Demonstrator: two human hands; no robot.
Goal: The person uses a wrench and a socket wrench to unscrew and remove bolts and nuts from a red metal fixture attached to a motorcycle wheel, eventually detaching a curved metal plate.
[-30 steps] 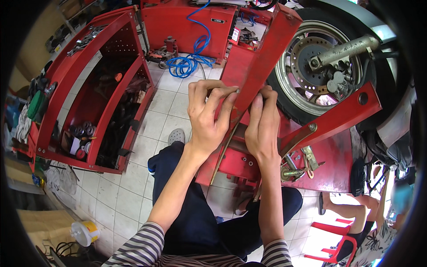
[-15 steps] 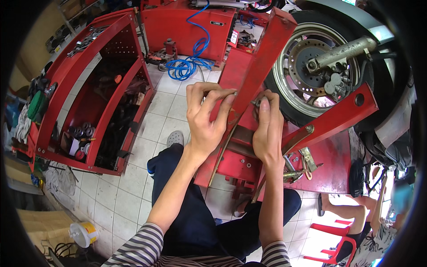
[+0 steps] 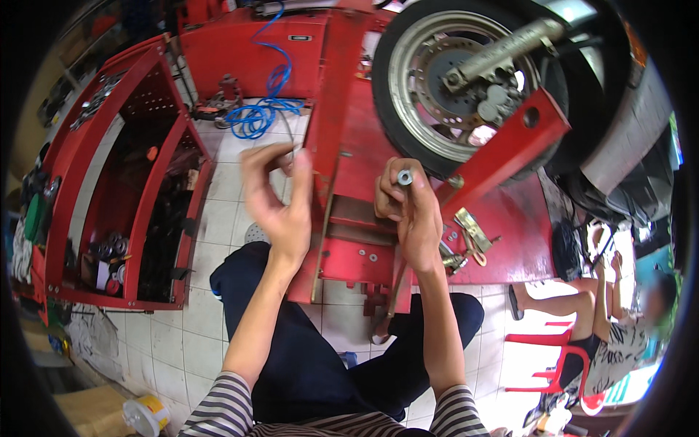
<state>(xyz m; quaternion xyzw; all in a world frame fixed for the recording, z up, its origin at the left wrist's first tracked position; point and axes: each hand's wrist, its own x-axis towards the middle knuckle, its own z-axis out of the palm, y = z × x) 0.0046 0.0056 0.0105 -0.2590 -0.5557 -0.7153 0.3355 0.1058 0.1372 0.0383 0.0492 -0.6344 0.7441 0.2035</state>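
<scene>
My right hand (image 3: pixel 413 218) pinches a small hollow metal cylinder (image 3: pixel 405 177), its round open end turned up toward me. Smeared by motion, my left hand (image 3: pixel 280 200) hovers by the upright red beam (image 3: pixel 336 109), thumb and forefinger tips close together in a pinch. Whatever sits between those fingertips is too blurred to make out. Between and below the hands lies the red metal stand (image 3: pixel 342 266), with small washers (image 3: pixel 368 256) on it. A slanted red arm (image 3: pixel 510 149) with a hole near its end rises right of my right hand.
A motorcycle wheel (image 3: pixel 386 80) with brake disc stands beyond my right hand. Metal parts (image 3: pixel 473 231) lie on the red platform (image 3: pixel 502 255). At left is an open red tool cabinet (image 3: pixel 164 240); a blue hose (image 3: pixel 251 124) coils on the tiles. Another person (image 3: pixel 619 328) sits at right.
My view has swung right. Both hands have come away from the red beam, and my right hand has turned, bringing the metal cylinder's hollow end into sight.
</scene>
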